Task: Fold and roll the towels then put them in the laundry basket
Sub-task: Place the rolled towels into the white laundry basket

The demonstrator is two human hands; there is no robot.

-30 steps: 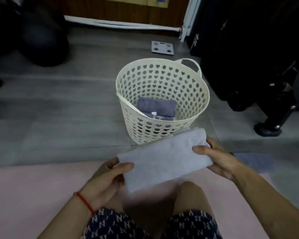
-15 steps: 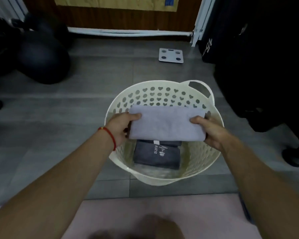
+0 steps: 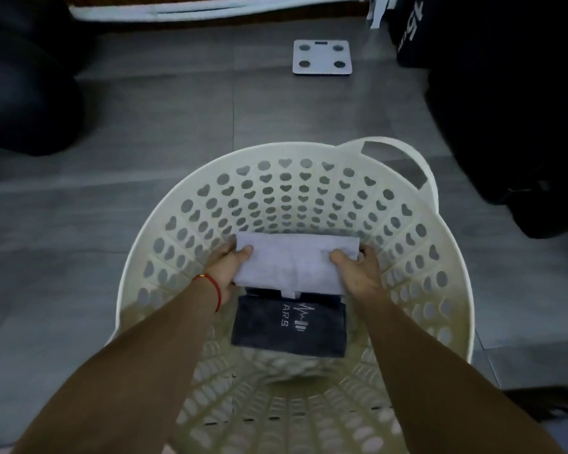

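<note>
Both my arms reach down into the cream laundry basket (image 3: 309,188), whose wall is pierced with heart-shaped holes. Between them I hold a folded light grey towel (image 3: 292,263) low inside the basket. My left hand (image 3: 225,267) grips its left end, thumb on top. My right hand (image 3: 358,271) grips its right end the same way. Just below the light towel lies a folded dark grey towel (image 3: 289,326) with a white logo, on the basket floor. The light towel overlaps its far edge.
A white bathroom scale (image 3: 322,57) lies on the grey tiled floor beyond the basket. A large dark round object (image 3: 23,99) sits at the far left, dark bulky furniture (image 3: 512,109) at the right. A white baseboard pipe (image 3: 210,9) runs along the far wall.
I leaned forward from the pink mat and carried the light grey towel over the basket rim, then lowered it deep inside, down to the dark towel.
</note>
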